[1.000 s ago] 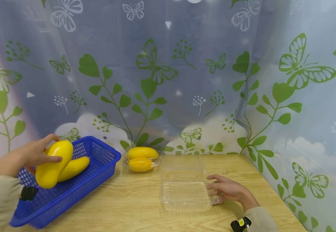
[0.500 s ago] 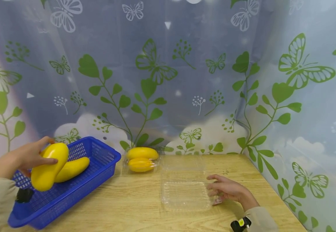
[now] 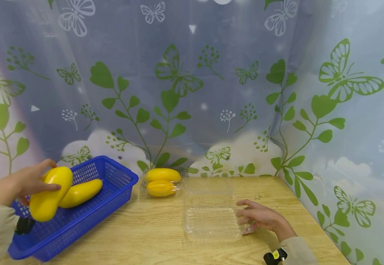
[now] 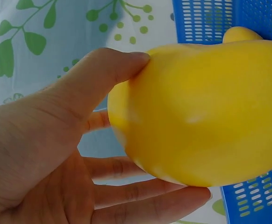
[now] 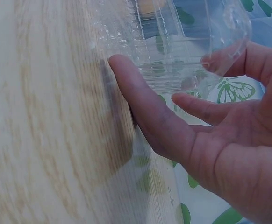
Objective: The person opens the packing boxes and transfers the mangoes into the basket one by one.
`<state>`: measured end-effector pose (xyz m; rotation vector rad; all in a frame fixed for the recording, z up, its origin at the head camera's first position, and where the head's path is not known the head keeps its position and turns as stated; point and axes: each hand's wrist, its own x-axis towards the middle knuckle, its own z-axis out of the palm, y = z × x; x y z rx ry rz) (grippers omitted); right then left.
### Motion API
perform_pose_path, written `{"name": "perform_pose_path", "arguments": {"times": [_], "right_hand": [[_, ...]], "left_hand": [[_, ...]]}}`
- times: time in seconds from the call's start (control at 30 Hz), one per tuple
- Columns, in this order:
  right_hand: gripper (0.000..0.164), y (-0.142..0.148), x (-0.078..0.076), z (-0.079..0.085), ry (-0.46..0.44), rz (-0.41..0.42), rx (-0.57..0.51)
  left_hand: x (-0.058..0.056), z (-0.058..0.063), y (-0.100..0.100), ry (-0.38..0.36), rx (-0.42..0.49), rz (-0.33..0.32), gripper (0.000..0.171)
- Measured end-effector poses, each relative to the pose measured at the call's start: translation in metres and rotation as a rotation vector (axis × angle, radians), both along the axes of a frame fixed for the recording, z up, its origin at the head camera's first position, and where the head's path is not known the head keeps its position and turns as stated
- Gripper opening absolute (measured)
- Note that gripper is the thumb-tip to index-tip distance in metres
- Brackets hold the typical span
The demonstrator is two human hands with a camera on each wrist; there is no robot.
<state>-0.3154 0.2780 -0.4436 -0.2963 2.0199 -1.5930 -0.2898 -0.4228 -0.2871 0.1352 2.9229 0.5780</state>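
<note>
My left hand [image 3: 23,184] grips a smooth yellow mango [image 3: 50,195], holding it up over the left part of the blue plastic basket [image 3: 79,237]. Close up in the left wrist view, the thumb lies on the mango's upper side while the fingers go beneath it. Another yellow mango [image 3: 81,193] lies in the basket. On the table, a clear plastic clamshell box [image 3: 213,222] stands with its lid folded back. My right hand [image 3: 261,217] holds its right side, with the thumb [image 5: 138,91] and fingers on either side of the clear wall.
A second clear clamshell box [image 3: 142,187] with two yellow mangoes [image 3: 162,182] stands at the table's back, right of the basket. Behind the wooden table [image 3: 152,235] hangs a butterfly-patterned curtain [image 3: 205,110]. Another patterned sheet closes off the right side.
My left hand has moved left and slightly down with the mango, and the basket's near end has shifted slightly left. The right hand and its box have stayed in place.
</note>
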Motion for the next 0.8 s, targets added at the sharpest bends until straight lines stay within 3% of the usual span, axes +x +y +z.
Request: {"name": "perform_pose_path", "arguments": {"times": [0.8], "right_hand": [[0.069,0.001,0.001,-0.002,-0.003,0.0,-0.018]], "left_hand": [[-0.002,-0.015,-0.01,-0.075,0.02,0.059,0.089]]}}
